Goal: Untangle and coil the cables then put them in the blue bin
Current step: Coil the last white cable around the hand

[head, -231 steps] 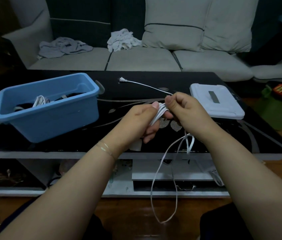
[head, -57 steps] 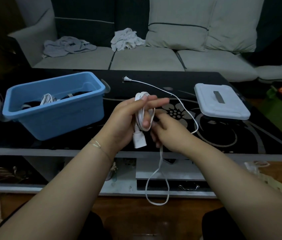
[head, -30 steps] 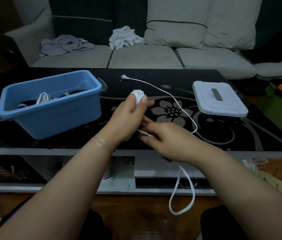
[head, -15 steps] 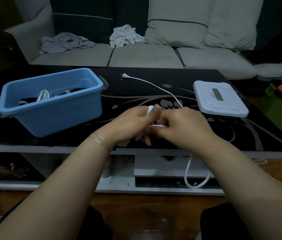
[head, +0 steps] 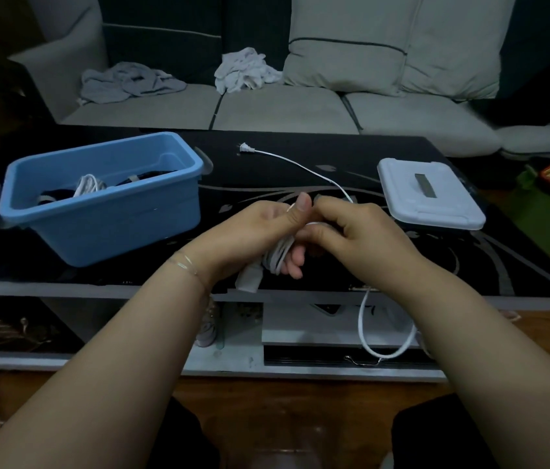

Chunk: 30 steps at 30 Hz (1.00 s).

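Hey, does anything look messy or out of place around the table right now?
Mostly the white cable: its plug end trails loose across the black table, and a loop dangles below the front edge. Crumpled cloths lie on the sofa.

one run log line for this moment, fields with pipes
phase: coiling | left hand: grips white cable coil | right hand: pinches cable at coil | plug end: on table | blue bin: holds coiled cables

Dim, bluish, low-contrast frame: soft even light without hard shadows, faint sheen on the black glass table (head: 300,164) beyond both hands, wide-angle bowing at the edges, murky floor and corners, slight overall softness.
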Each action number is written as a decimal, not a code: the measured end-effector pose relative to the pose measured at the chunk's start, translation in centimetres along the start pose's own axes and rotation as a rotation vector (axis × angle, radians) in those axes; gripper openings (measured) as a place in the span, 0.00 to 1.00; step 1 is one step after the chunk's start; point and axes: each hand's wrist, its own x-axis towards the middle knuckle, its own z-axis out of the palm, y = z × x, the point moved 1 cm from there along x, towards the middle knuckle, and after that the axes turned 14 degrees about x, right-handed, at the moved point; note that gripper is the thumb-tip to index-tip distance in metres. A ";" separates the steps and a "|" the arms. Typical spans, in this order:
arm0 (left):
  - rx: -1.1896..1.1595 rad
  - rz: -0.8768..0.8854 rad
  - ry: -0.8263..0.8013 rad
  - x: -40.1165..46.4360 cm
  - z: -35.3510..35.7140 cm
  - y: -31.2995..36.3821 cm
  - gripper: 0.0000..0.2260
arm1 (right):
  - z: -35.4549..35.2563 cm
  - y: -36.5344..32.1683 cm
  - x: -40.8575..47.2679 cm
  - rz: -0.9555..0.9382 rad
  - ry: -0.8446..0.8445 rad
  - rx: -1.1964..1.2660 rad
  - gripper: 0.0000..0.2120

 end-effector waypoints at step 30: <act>-0.098 0.030 0.024 0.6 1.4 -0.1 0.07 | -2.4 2.8 1.0 0.207 0.043 0.588 0.15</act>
